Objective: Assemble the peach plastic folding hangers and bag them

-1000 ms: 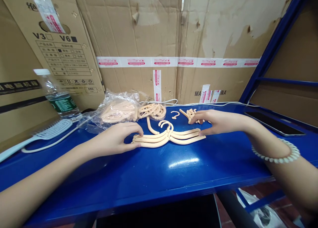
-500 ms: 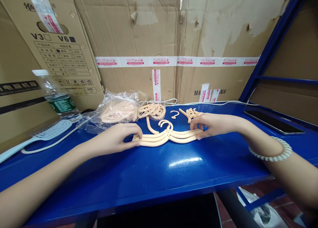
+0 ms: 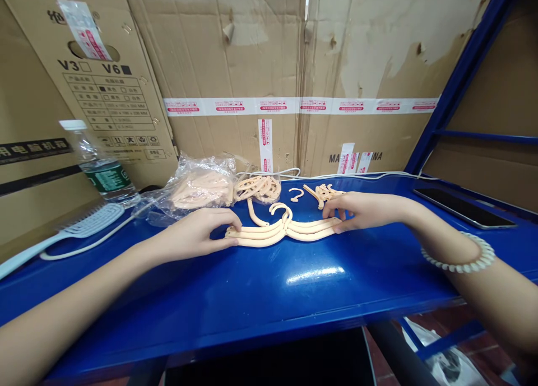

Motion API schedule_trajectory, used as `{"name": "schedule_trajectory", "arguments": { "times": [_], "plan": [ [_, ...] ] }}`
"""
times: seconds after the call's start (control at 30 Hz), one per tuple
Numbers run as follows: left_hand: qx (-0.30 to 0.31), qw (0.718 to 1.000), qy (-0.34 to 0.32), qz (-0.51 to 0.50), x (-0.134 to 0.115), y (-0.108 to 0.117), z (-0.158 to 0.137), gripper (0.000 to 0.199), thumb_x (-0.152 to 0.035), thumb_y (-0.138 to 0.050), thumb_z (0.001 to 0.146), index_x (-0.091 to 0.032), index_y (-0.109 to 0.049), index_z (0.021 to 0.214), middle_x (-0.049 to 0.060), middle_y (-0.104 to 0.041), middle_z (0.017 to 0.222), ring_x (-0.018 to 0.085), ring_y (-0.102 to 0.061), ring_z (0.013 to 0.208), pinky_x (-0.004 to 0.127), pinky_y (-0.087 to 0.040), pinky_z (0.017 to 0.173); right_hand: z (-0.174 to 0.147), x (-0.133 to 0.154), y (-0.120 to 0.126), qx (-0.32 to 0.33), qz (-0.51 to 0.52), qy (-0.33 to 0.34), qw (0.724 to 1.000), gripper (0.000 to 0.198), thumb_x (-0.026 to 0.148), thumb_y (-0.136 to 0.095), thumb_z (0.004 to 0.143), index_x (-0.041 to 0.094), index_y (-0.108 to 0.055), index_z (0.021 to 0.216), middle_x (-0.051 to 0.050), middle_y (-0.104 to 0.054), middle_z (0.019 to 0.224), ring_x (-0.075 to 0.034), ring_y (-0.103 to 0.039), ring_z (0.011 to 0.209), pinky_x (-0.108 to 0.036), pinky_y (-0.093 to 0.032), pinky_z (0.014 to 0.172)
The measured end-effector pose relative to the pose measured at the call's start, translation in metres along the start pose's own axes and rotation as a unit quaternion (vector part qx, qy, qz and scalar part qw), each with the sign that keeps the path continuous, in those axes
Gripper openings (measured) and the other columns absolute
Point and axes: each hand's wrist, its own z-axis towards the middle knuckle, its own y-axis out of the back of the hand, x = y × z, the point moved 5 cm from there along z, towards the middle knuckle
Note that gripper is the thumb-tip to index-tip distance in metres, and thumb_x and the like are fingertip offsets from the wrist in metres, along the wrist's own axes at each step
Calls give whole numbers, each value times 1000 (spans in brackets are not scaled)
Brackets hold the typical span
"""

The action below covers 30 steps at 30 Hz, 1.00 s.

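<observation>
Several cream plastic hangers (image 3: 263,236) lie stacked flat on the blue table, their hooks turned to the back. My left hand (image 3: 202,233) grips the left ends of the stack between thumb and fingers. At the right ends, my right hand (image 3: 355,211) holds the stack in the same way, thumb in front and fingers behind. A loose curved arm piece (image 3: 255,213) lies just behind the stack on the left. Farther back are a single loose hook (image 3: 296,194) and a small pile of hanger parts (image 3: 323,193), partly hidden by my right hand.
Clear plastic bags (image 3: 202,184) of cream parts lie at the back left, near a water bottle (image 3: 105,170). A pale blue hairbrush (image 3: 84,223) and a white cable lie at left. A phone (image 3: 464,208) rests at right. Cardboard (image 3: 235,55) walls the back of the blue table (image 3: 235,302).
Both hands stay on the stacked hangers, which hardly move. The whole view has shifted very slightly.
</observation>
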Motion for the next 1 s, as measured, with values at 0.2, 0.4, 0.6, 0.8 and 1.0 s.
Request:
{"name": "schedule_trajectory", "arguments": {
  "times": [0.2, 0.4, 0.6, 0.8, 1.0],
  "plan": [
    [-32, 999, 9, 20, -3, 5, -2, 27, -41, -50, 93, -20, -64, 103, 5, -69, 102, 20, -63, 93, 30, -45, 85, -1, -6, 5, -46, 6, -4, 999, 35, 30, -40, 91, 15, -67, 108, -11, -70, 106, -25, -65, 96, -35, -48, 83],
    [-34, 999, 12, 19, -4, 3, -1, 27, -40, -50, 93, -20, -65, 102, 4, -70, 101, 20, -63, 90, 29, -45, 83, 0, -3, 4, -41, -16, -6, 999, 35, 24, -39, 90, 14, -68, 108, -10, -70, 109, -24, -65, 98, -34, -49, 82],
    [-29, 999, 11, 22, -3, 3, -1, 26, -40, -49, 93, -21, -65, 101, 3, -69, 99, 19, -63, 89, 29, -45, 82, 1, -2, 3, -48, -23, -6, 999, 33, 20, -43, 89, 15, -68, 109, -9, -70, 110, -24, -65, 98, -34, -49, 84],
    [-24, 999, 9, 27, -3, 3, -1, 24, -38, -49, 93, -20, -65, 98, 3, -69, 96, 19, -62, 87, 29, -44, 80, 3, -1, -1, -41, -31, 8, 999, 30, 17, -44, 88, 15, -70, 104, -8, -71, 108, -24, -65, 97, -33, -49, 85],
    [-32, 999, 8, 32, -2, 4, -1, 22, -35, -51, 93, -20, -65, 98, 3, -69, 95, 18, -63, 87, 29, -44, 80, 5, -1, -1, -44, -45, 15, 998, 29, 15, -46, 88, 16, -71, 100, -7, -72, 104, -23, -66, 94, -32, -49, 83]
  ]
}}
